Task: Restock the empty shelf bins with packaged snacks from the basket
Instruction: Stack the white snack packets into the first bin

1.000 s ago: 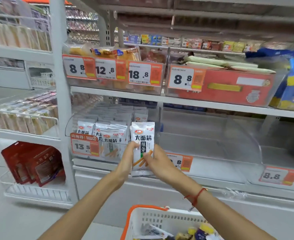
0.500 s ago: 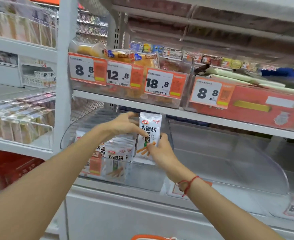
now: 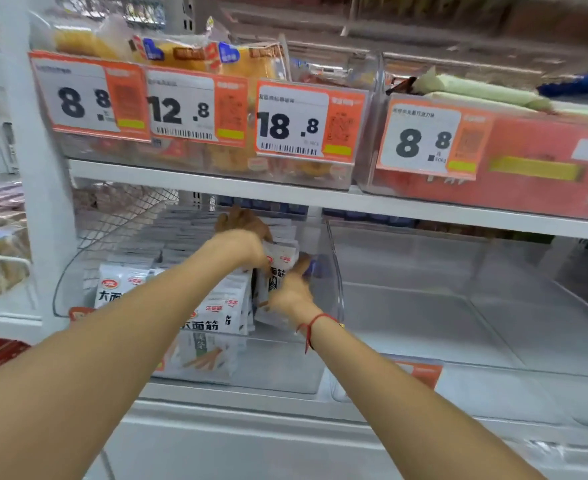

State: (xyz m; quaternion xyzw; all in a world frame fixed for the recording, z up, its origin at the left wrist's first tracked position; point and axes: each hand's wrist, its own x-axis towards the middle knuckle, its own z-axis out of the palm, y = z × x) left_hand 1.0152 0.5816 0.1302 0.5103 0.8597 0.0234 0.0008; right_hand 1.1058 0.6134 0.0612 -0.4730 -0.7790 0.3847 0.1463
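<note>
A white snack packet (image 3: 280, 268) with black characters stands upright at the right end of the clear bin (image 3: 334, 271) on the middle shelf. My right hand (image 3: 291, 289) pinches its lower edge from the front. My left hand (image 3: 242, 237) reaches over the rows of matching white packets (image 3: 202, 317) and holds the packet's top. A red string circles my right wrist. The basket is out of view.
To the right stands an empty clear bin (image 3: 493, 306) with an orange price tag (image 3: 420, 372) at its front. The shelf above (image 3: 285, 192) carries bins with price cards 8.8, 12.8, 18.8 and 8.8. A white upright (image 3: 33, 188) bounds the left.
Both hands have carried the packet up from in front of the bin and deeper into it. The camera has moved closer and the basket has dropped out of sight.
</note>
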